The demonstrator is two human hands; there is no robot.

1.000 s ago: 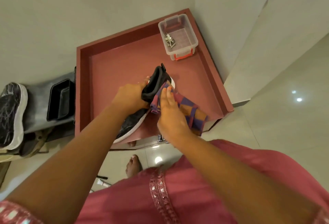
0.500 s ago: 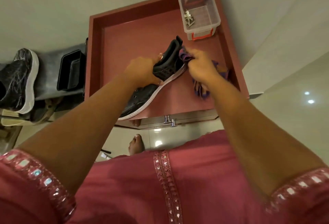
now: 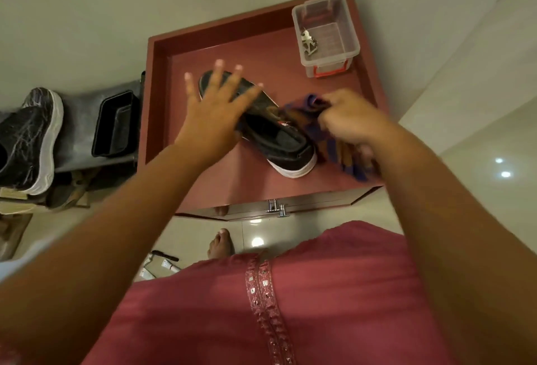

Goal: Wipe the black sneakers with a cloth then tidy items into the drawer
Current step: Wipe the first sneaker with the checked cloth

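A black sneaker with a white sole (image 3: 279, 138) lies in the dark red open drawer (image 3: 157, 97), toe toward the back wall and heel toward the drawer's front edge. The left hand (image 3: 215, 109) hovers over the toe end with fingers spread and straight, holding nothing. The right hand (image 3: 348, 117), just right of the sneaker's middle, has its fingers curled around a purple and orange checked cloth (image 3: 343, 152). A clear plastic box with a red latch (image 3: 325, 33) sits in the drawer's far right corner.

walls (image 3: 116, 1): plain cream | floor (image 3: 479, 147): glossy pale tile, light reflections
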